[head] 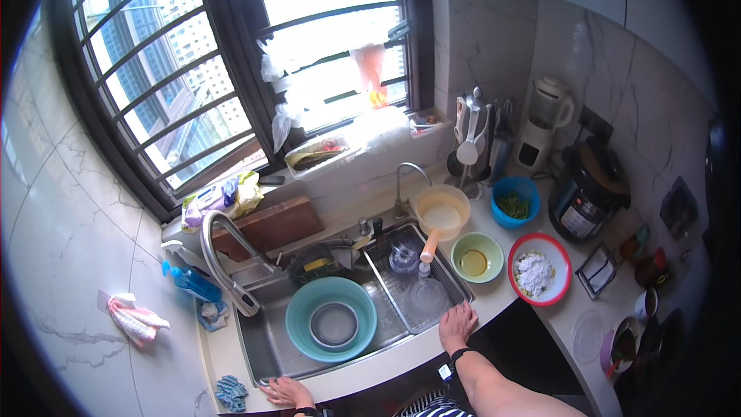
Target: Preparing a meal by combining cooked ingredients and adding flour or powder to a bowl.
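My left hand (288,392) rests on the counter at the sink's front left corner, holding nothing. On the counter edge by the sink's right corner lies my right hand (458,325), also holding nothing. Between them is the stainless steel sink (269,353). A teal plastic basin (298,333) stands in it, with a smaller round grey-looking vessel (334,325) inside. The wire drainer basket (399,310) over the sink's right side holds clear plastic parts (427,296), close to my right hand. A crumpled blue cloth (231,394) lies left of my left hand.
A curved faucet (217,266) overhangs the sink's left. Right of the basket stand an orange-handled dipper (443,211), a green bowl (477,258) with some liquid, a red-rimmed bowl (535,269) holding white powder and a blue bowl (515,202) of greens. Behind are an electric cooker (587,197) and a blender (544,121).
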A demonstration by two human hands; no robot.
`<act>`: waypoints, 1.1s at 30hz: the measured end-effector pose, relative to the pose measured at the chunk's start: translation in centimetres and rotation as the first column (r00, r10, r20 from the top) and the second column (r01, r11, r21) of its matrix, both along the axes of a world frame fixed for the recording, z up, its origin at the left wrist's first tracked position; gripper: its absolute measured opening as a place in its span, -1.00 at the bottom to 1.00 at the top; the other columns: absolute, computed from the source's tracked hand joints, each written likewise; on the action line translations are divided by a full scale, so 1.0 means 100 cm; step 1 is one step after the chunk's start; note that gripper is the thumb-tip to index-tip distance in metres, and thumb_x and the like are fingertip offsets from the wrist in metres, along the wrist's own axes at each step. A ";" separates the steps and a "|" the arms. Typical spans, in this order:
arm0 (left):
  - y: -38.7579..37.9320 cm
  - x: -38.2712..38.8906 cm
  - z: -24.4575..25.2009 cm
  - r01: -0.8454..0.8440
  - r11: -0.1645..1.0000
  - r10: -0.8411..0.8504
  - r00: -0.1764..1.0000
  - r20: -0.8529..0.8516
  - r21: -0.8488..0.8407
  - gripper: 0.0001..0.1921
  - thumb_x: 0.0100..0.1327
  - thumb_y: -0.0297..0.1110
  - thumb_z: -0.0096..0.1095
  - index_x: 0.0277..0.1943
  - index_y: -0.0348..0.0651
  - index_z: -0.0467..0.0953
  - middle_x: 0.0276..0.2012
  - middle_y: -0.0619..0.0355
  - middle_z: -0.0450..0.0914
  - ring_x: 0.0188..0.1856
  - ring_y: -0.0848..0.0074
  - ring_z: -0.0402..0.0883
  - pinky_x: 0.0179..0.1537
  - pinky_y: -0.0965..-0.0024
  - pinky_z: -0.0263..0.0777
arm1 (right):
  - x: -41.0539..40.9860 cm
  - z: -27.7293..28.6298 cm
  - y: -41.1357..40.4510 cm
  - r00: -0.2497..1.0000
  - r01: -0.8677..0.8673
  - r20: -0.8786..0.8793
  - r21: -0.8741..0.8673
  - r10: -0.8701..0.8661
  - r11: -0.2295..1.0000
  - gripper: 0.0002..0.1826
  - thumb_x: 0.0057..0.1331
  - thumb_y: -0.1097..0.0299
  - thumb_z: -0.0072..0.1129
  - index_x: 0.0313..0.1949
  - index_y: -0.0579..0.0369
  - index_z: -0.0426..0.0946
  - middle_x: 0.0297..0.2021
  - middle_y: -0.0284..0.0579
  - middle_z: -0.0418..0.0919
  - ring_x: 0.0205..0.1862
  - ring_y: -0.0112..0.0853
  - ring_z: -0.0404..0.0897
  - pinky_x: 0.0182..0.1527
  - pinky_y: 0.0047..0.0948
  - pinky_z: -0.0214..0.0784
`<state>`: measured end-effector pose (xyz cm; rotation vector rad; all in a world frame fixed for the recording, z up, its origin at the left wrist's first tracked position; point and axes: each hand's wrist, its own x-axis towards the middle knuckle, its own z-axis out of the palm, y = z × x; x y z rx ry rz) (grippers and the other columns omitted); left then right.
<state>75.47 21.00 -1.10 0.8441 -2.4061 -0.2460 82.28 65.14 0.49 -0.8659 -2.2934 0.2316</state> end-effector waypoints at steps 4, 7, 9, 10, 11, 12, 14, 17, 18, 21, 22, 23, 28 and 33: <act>0.001 -0.002 -0.002 0.005 1.000 -0.005 1.000 0.002 -0.004 -0.72 0.38 -0.23 0.06 -0.22 -0.17 0.70 0.17 0.21 0.48 0.52 0.22 -0.03 0.42 -0.04 -0.10 | 0.001 0.002 0.000 1.000 0.004 -0.001 -0.022 -0.004 1.000 -0.75 0.30 0.25 0.02 -0.26 0.13 0.61 -0.05 -0.12 0.54 0.33 -0.17 0.24 0.35 -0.03 -0.08; 0.002 -0.001 -0.001 0.004 1.000 -0.005 1.000 -0.004 -0.008 -0.71 0.38 -0.23 0.05 -0.22 -0.18 0.70 0.17 0.21 0.48 0.53 0.23 -0.04 0.43 -0.04 -0.10 | 0.000 0.000 0.002 1.000 0.004 0.025 -0.057 -0.003 0.998 -0.73 0.31 0.22 0.02 -0.22 0.11 0.61 -0.03 -0.15 0.55 0.35 -0.20 0.22 0.38 -0.03 -0.12; 0.001 -0.001 -0.001 0.003 1.000 -0.003 1.000 -0.018 -0.015 -0.71 0.38 -0.23 0.05 -0.22 -0.18 0.70 0.17 0.21 0.48 0.53 0.23 -0.05 0.43 -0.04 -0.11 | -0.001 -0.001 0.002 0.998 0.003 0.056 -0.087 0.002 0.996 -0.71 0.31 0.20 0.01 -0.18 0.10 0.62 0.00 -0.16 0.55 0.38 -0.22 0.19 0.40 -0.03 -0.17; 0.002 -0.001 -0.001 0.002 1.000 -0.002 1.000 -0.017 0.002 -0.71 0.38 -0.24 0.05 -0.22 -0.19 0.70 0.17 0.21 0.48 0.53 0.24 -0.05 0.43 -0.04 -0.11 | -0.002 -0.002 0.002 0.998 0.007 0.063 -0.097 -0.001 0.995 -0.71 0.31 0.19 0.02 -0.18 0.09 0.62 0.00 -0.17 0.55 0.38 -0.23 0.19 0.40 -0.03 -0.17; 0.003 -0.001 0.000 0.001 1.000 -0.001 1.000 -0.015 0.019 -0.71 0.38 -0.24 0.04 -0.21 -0.19 0.70 0.17 0.21 0.48 0.53 0.24 -0.05 0.43 -0.04 -0.11 | -0.002 -0.003 0.002 0.997 0.012 0.071 -0.106 -0.004 0.994 -0.71 0.31 0.19 0.02 -0.18 0.09 0.62 -0.01 -0.18 0.56 0.38 -0.23 0.19 0.40 -0.03 -0.18; 0.004 -0.001 0.002 0.002 1.000 -0.002 1.000 -0.014 0.019 -0.71 0.38 -0.24 0.04 -0.21 -0.19 0.70 0.17 0.21 0.48 0.53 0.24 -0.05 0.43 -0.04 -0.11 | -0.002 -0.003 0.002 0.997 0.013 0.072 -0.106 -0.005 0.994 -0.71 0.31 0.19 0.02 -0.18 0.09 0.62 -0.01 -0.18 0.56 0.38 -0.23 0.19 0.40 -0.03 -0.18; 0.006 0.001 0.005 0.007 0.999 -0.007 1.000 0.001 0.031 -0.71 0.38 -0.23 0.05 -0.21 -0.19 0.70 0.17 0.21 0.49 0.53 0.23 -0.05 0.43 -0.05 -0.11 | -0.001 -0.002 0.002 0.997 0.020 0.081 -0.106 -0.011 0.994 -0.70 0.30 0.18 0.03 -0.18 0.09 0.62 -0.01 -0.18 0.56 0.38 -0.24 0.19 0.40 -0.04 -0.17; 0.006 0.002 0.008 0.006 1.000 -0.006 1.000 0.002 0.026 -0.71 0.37 -0.23 0.06 -0.21 -0.19 0.70 0.16 0.22 0.50 0.52 0.23 -0.03 0.42 -0.05 -0.10 | -0.001 -0.003 0.002 0.997 0.021 0.082 -0.099 -0.013 0.995 -0.71 0.30 0.18 0.03 -0.18 0.08 0.63 -0.01 -0.19 0.56 0.38 -0.24 0.19 0.40 -0.04 -0.17; 0.005 0.002 0.008 0.003 1.000 -0.003 1.000 0.001 0.026 -0.71 0.37 -0.23 0.06 -0.21 -0.19 0.70 0.16 0.22 0.50 0.52 0.23 -0.03 0.42 -0.05 -0.10 | -0.002 -0.003 0.001 0.997 0.018 0.081 -0.098 -0.010 0.995 -0.71 0.30 0.18 0.03 -0.18 0.08 0.63 -0.01 -0.19 0.56 0.38 -0.24 0.19 0.40 -0.04 -0.17; 0.004 0.002 0.010 0.011 0.999 -0.011 1.000 0.006 0.030 -0.72 0.37 -0.23 0.07 -0.22 -0.18 0.70 0.15 0.24 0.50 0.51 0.22 0.00 0.41 -0.05 -0.08 | -0.003 -0.004 0.001 0.997 0.026 0.070 -0.082 -0.020 0.996 -0.71 0.30 0.17 0.03 -0.19 0.08 0.64 -0.02 -0.19 0.56 0.38 -0.24 0.19 0.40 -0.04 -0.17; 0.006 0.002 0.013 0.014 0.999 -0.015 1.000 0.019 0.030 -0.73 0.36 -0.23 0.07 -0.22 -0.17 0.70 0.15 0.24 0.50 0.51 0.22 0.01 0.41 -0.04 -0.07 | -0.002 -0.005 0.002 0.997 0.032 0.068 -0.076 -0.026 0.997 -0.71 0.30 0.17 0.03 -0.20 0.07 0.64 -0.02 -0.19 0.56 0.37 -0.24 0.19 0.39 -0.04 -0.16; 0.009 0.002 0.015 0.018 0.999 -0.019 0.999 0.033 0.030 -0.73 0.36 -0.23 0.08 -0.22 -0.17 0.70 0.15 0.25 0.50 0.50 0.22 0.02 0.40 -0.04 -0.06 | -0.001 -0.007 0.004 0.997 0.038 0.067 -0.070 -0.034 0.997 -0.71 0.30 0.17 0.03 -0.21 0.07 0.64 -0.02 -0.19 0.56 0.37 -0.25 0.19 0.39 -0.04 -0.16; 0.006 0.001 0.011 0.002 1.000 -0.002 1.000 0.007 0.003 -0.74 0.36 -0.23 0.09 -0.21 -0.16 0.69 0.14 0.25 0.50 0.51 0.22 0.00 0.40 -0.03 -0.06 | -0.001 -0.002 0.002 0.998 0.025 0.067 -0.073 -0.020 0.997 -0.71 0.31 0.18 0.02 -0.22 0.08 0.64 -0.01 -0.19 0.56 0.37 -0.24 0.19 0.39 -0.04 -0.15; 0.003 0.000 0.002 -0.007 1.000 0.007 1.000 -0.001 -0.004 -0.73 0.36 -0.22 0.08 -0.20 -0.16 0.69 0.15 0.25 0.48 0.53 0.24 -0.03 0.41 -0.03 -0.08 | -0.002 -0.002 0.002 0.997 0.025 0.072 -0.065 -0.021 0.998 -0.71 0.32 0.19 0.01 -0.22 0.08 0.64 -0.01 -0.18 0.57 0.37 -0.23 0.19 0.38 -0.03 -0.15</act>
